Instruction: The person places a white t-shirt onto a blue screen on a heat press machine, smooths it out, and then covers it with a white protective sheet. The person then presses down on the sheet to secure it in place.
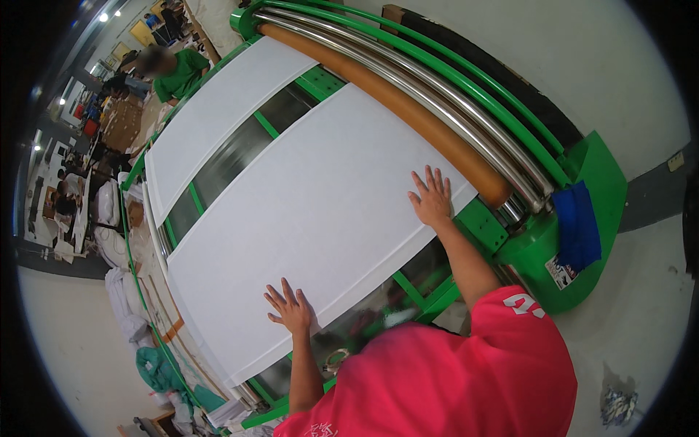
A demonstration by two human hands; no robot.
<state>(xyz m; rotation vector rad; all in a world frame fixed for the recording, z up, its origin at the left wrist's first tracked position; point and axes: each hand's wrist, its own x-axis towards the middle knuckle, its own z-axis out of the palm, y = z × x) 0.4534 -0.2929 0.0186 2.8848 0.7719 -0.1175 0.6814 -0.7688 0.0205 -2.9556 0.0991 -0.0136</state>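
Note:
A wide white sheet [313, 204] that looks like fabric lies across the green-framed roller machine [484, 218]. My left hand [291, 309] rests flat on its near edge, fingers spread. Farther right, my right hand [432, 197] lies palm down on the same sheet, close to the brown roller [408, 105], also with fingers apart. Neither hand holds anything. A second white sheet [226, 102] lies farther away, with a gap of dark glossy surface and green bars between the two. The far ends of both sheets meet the brown roller.
Shiny metal rollers [437, 95] and curved green rails run behind the brown roller. A blue cloth [577, 226] hangs on the green end housing [582, 269]. Another person in a green shirt [180, 75] stands across the machine. Bundled cloth [156, 370] lies at the lower left.

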